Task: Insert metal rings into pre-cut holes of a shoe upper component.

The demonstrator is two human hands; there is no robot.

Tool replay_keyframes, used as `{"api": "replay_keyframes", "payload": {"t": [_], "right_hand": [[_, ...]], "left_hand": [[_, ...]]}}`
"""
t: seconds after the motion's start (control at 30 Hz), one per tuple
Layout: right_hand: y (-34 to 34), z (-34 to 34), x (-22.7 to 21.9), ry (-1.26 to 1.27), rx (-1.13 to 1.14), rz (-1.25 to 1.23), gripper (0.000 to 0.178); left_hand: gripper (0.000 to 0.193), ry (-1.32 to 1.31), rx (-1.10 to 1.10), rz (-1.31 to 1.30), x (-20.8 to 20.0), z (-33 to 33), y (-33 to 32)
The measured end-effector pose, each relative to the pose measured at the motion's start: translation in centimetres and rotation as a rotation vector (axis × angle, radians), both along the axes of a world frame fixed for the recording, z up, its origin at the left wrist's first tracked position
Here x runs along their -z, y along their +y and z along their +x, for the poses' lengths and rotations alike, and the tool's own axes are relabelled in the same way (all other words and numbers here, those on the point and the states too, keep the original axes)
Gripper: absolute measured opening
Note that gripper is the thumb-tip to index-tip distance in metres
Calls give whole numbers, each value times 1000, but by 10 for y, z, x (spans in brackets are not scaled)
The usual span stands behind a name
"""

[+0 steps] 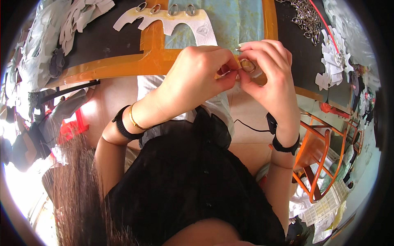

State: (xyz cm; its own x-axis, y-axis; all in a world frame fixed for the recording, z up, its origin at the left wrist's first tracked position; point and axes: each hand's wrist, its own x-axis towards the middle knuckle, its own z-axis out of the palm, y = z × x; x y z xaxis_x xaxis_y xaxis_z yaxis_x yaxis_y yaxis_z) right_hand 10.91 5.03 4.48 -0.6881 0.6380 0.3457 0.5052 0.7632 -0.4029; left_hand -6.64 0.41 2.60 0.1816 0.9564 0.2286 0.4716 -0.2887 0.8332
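Black table [115,45] w/ orange tape, teal sheet [230,20] | orange metal chair [324,156] on floor rt | left hand [197,78] & right hand [271,78] both pinching oval metal ring [247,64]

Left hand [197,78] and right hand [269,71] pinch together, fingertips touching.

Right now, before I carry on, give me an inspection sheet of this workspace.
Surface: dark table with orange tape border, blue sheet on it.
Job's things: small metal ring pinched between both hands, against a white piece.
Clutter: white cut-out strip carrying four rings; pile of metal rings; white cut-outs.
Grips: left hand and right hand both closed on the ring.
Cables: black cable near right wrist.
Surroundings: orange metal chair.
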Motion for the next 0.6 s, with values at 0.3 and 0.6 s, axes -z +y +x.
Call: {"api": "replay_keyframes", "payload": {"t": [0.3,0.6], "right_hand": [[4,-1,4,77,13,-17,15],[7,2,1,326,-50,-612,12]], "left_hand": [[15,-17,61,0,-5,-7,6],[14,45,303,655,1,-22,27]]}}
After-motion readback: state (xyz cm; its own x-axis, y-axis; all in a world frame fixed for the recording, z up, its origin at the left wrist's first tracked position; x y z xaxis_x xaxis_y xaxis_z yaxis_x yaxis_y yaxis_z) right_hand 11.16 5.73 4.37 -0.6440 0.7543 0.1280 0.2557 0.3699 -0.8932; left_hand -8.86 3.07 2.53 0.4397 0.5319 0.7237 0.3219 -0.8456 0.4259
